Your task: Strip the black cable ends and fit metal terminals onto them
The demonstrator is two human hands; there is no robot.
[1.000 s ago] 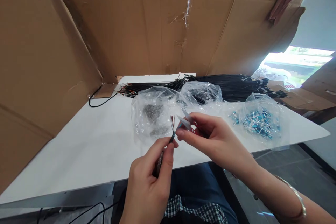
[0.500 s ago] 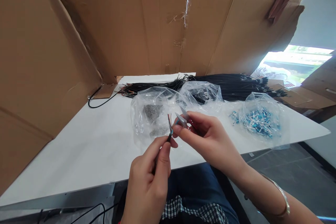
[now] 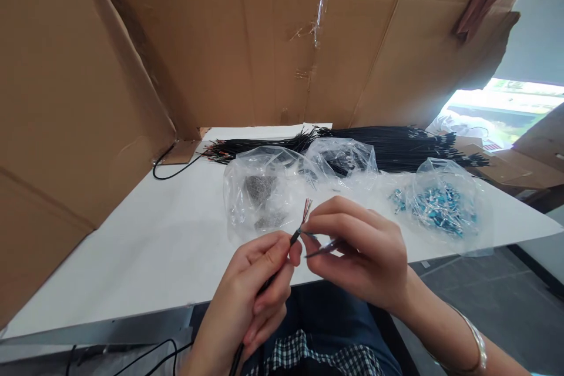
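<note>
— What are the hands doing?
— Left hand (image 3: 255, 294) pinches the black cable (image 3: 294, 237); right hand (image 3: 356, 249) grips tweezers (image 3: 321, 248) at its frayed coloured strands.
— Where?
— Just before the white table (image 3: 167, 241).

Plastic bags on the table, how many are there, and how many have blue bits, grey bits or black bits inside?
Bag with blue bits: 1
Bag with grey bits: 1
Bag with black bits: 1
Total: 3 clear plastic bags on the white table.
</note>
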